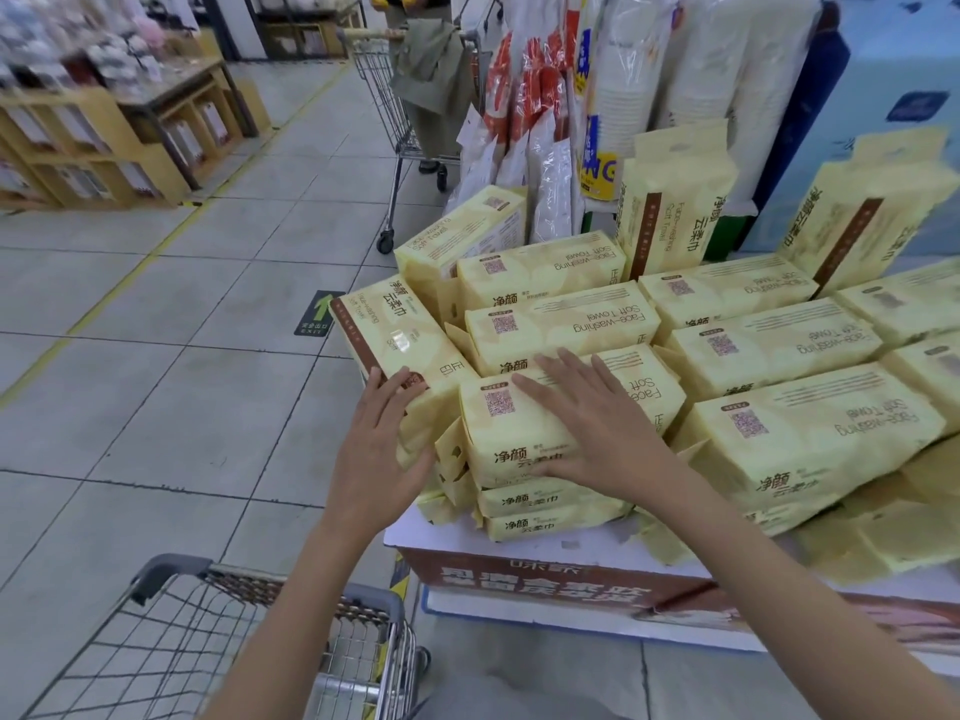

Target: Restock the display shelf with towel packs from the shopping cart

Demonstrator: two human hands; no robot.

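Both flat and open, left hand touches the tilted pack at 10 o'clock, right hand rests on the front pack; press evenly to square them.

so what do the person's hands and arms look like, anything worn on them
Nothing worn shows. The left hand and right hand have no gloves or rings, there is no watch or band at either wrist, and no sleeve comes into view up to the frame's edge.
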